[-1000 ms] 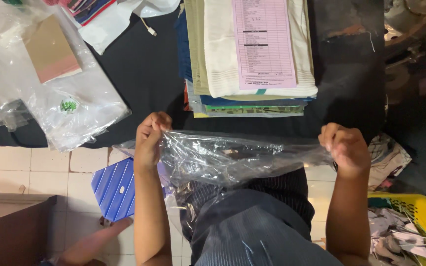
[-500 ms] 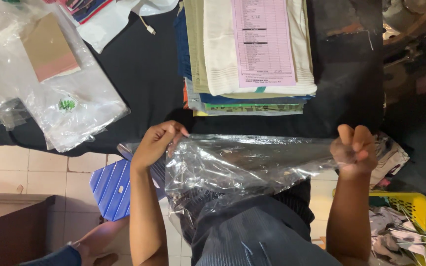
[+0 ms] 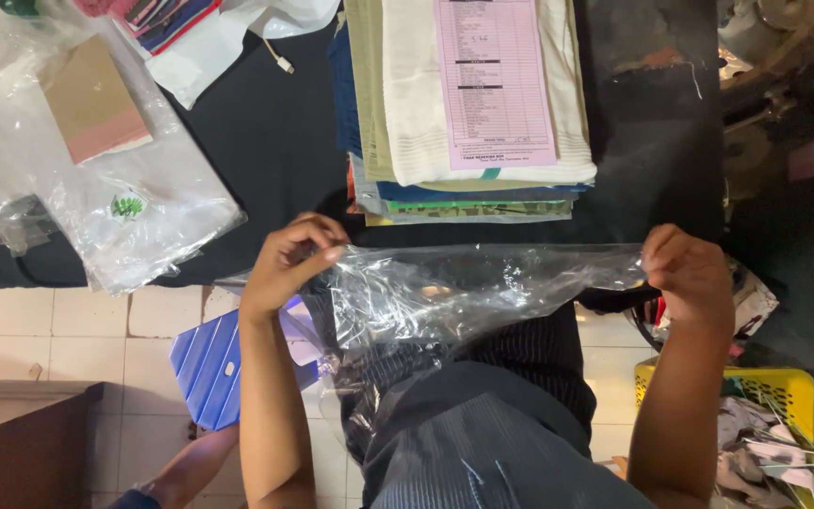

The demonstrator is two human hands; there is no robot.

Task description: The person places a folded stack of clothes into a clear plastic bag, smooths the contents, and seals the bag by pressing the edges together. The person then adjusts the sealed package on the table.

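A clear plastic bag [image 3: 463,297] is stretched between my two hands, just in front of my body and at the near edge of the black table [image 3: 266,151]. My left hand [image 3: 286,262] pinches the bag's left edge. My right hand [image 3: 690,275] is closed on its right edge. The bag hangs down over my dark striped clothes. Behind it on the table lies a stack of folded cloth [image 3: 468,123] with a pink printed sheet [image 3: 494,80] on top.
Loose clear plastic bags [image 3: 115,203] and a piece of brown card [image 3: 94,111] lie at the table's left. A blue striped thing [image 3: 211,366] sits on the tiled floor. A yellow basket [image 3: 773,396] stands lower right. Another person's arm [image 3: 181,476] shows at the bottom left.
My hands have spread the bag wider and lifted its top edge a little. The other person's arm at the bottom left has shifted.
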